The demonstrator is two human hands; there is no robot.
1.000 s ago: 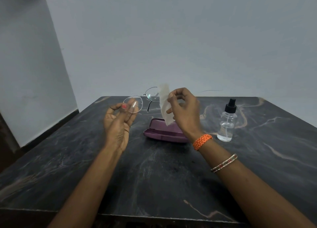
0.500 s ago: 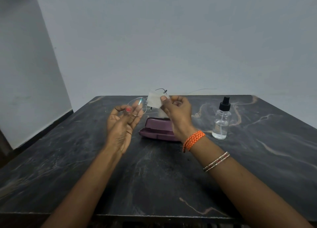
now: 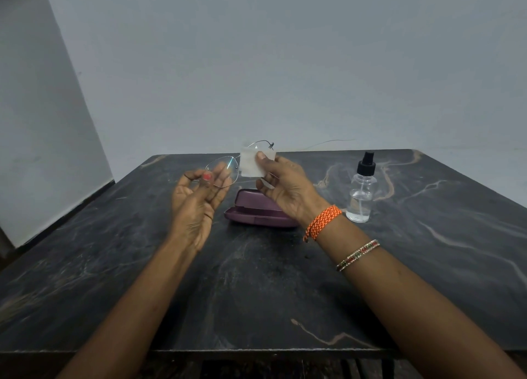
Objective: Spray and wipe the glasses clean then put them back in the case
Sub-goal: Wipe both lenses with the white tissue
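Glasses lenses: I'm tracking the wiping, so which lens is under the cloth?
The lens by the right hand, covered by the white cloth; the other lens, by the left hand, is bare.

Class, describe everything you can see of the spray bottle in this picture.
The spray bottle is small, with a clear, plastic-looking body, rounded shoulders and a black pump head on top. A thin tube runs down inside, and clear liquid seems to fill part of it. It stands upright on the dark marbled table, to the right of the purple case and apart from it. Neither hand touches it.
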